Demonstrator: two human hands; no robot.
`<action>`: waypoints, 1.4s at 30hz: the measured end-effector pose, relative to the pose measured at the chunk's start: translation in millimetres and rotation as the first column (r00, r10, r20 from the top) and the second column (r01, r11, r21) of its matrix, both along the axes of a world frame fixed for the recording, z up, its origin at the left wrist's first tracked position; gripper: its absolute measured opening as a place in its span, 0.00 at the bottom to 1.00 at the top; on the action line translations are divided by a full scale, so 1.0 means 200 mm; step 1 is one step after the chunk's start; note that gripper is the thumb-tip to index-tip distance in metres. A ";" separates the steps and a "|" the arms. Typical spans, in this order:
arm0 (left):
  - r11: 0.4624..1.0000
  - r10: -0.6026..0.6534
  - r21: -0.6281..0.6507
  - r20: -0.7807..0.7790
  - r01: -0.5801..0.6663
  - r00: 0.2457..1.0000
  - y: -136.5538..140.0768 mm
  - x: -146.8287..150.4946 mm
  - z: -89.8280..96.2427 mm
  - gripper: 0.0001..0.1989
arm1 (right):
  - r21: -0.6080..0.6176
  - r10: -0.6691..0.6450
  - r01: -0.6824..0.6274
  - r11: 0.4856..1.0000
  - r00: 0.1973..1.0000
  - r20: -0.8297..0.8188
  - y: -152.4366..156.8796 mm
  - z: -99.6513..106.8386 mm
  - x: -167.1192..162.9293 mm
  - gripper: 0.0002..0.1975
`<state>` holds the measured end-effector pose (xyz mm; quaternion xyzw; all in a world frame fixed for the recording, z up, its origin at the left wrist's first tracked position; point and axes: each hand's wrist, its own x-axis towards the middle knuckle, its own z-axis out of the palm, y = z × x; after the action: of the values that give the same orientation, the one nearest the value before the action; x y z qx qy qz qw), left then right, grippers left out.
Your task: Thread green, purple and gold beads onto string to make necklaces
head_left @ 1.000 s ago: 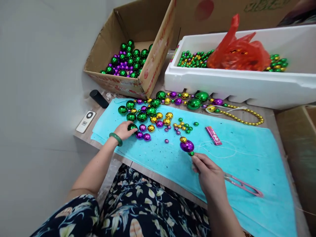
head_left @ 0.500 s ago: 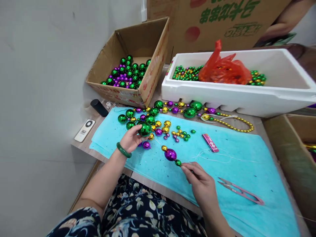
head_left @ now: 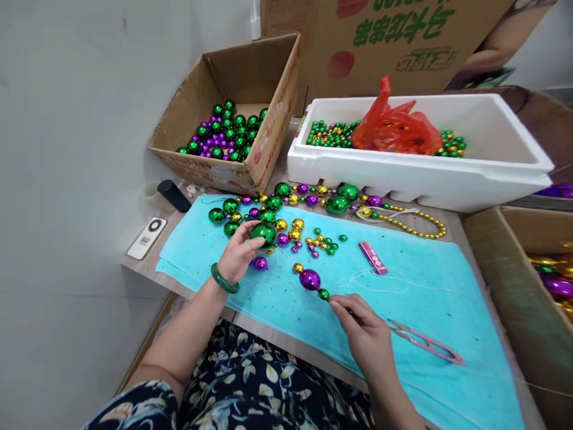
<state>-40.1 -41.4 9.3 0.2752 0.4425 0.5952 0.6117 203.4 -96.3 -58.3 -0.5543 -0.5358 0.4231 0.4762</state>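
My left hand (head_left: 240, 254), with a green bangle at its wrist, grips a large shiny green bead (head_left: 263, 236) between thumb and fingers. A thin pale straight line runs from that bead to a small gold bead (head_left: 298, 269), a purple bead (head_left: 310, 279) and a small green bead (head_left: 323, 294) in a row. Just behind the small green bead, my right hand (head_left: 364, 331) is closed around a thin dark handle (head_left: 355, 316), mostly hidden by the fingers. Loose purple, gold and green beads (head_left: 320, 242) lie on the blue towel (head_left: 286, 316) beyond my hands.
Pink thread snips (head_left: 427, 341), a pink packet (head_left: 373, 258) and white thread lie on the towel. A bead garland (head_left: 338, 204) stretches behind. Around stand a carton of beads (head_left: 215, 170), a white foam box (head_left: 412, 170), another carton (head_left: 496, 275), a remote (head_left: 147, 237) and a black cylinder (head_left: 173, 196).
The view has shifted slightly, moving the table things leftward. My left thumb has come round to the front of the green bead. My right hand keeps its grip almost in place.
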 end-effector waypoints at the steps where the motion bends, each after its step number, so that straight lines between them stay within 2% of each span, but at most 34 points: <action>1: 0.999 -0.020 0.032 -0.042 0.022 0.999 -0.01 0.01 0.00 0.23 | -0.002 0.001 -0.001 1.000 1.000 0.000 0.00 0.00 0.00 0.07; 8: 0.945 -0.201 0.210 -0.234 0.251 0.951 -0.10 0.12 -0.03 0.31 | -0.082 -0.012 0.006 0.997 0.997 -0.074 0.03 -0.03 -0.02 0.10; 12: 0.900 -0.133 0.304 -0.492 0.313 0.861 -0.16 0.17 0.00 0.30 | -0.183 -0.005 -0.022 0.983 0.990 -0.144 0.03 -0.06 0.01 0.13; 15: 0.881 -0.072 0.341 -0.587 0.327 0.806 -0.18 0.19 0.01 0.29 | -0.248 -0.029 -0.025 0.968 0.977 -0.211 0.03 -0.08 0.05 0.15; 21: 0.867 -0.060 0.354 -0.623 0.350 0.780 -0.19 0.22 0.00 0.30 | -0.228 -0.002 -0.038 0.973 0.985 -0.172 0.03 -0.06 0.12 0.12; 25: 0.903 -0.059 0.307 -0.605 0.301 0.794 -0.19 0.23 0.00 0.29 | -0.231 -0.010 -0.031 0.972 0.985 -0.175 0.02 -0.06 0.11 0.12; 29: 0.921 0.030 0.312 -0.653 0.232 0.757 -0.20 0.25 0.00 0.30 | -0.271 -0.036 -0.018 0.962 0.981 -0.193 0.01 -0.07 0.10 0.14; 31: 0.922 0.049 0.319 -0.658 0.219 0.751 -0.20 0.26 0.00 0.30 | -0.279 -0.035 -0.030 0.960 0.974 -0.223 0.01 -0.09 0.10 0.14; 36: 0.931 -0.023 0.268 -0.636 0.249 0.771 -0.22 0.28 0.00 0.30 | -0.316 -0.025 -0.082 0.945 0.946 -0.323 0.01 -0.11 0.10 0.16; 39: 0.925 0.000 0.285 -0.661 0.251 0.751 -0.23 0.29 -0.01 0.29 | -0.324 -0.068 -0.049 0.945 0.938 -0.341 0.01 -0.11 0.09 0.15; 42: 0.938 -0.013 0.262 -0.630 0.229 0.776 -0.21 0.29 -0.02 0.25 | -0.323 -0.134 -0.001 0.946 0.909 -0.395 0.01 -0.08 0.09 0.19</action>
<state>17.5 -83.8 4.8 0.5799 0.4957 0.4949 0.4160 220.5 -94.1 -73.7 -0.5397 -0.3290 0.5938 0.4978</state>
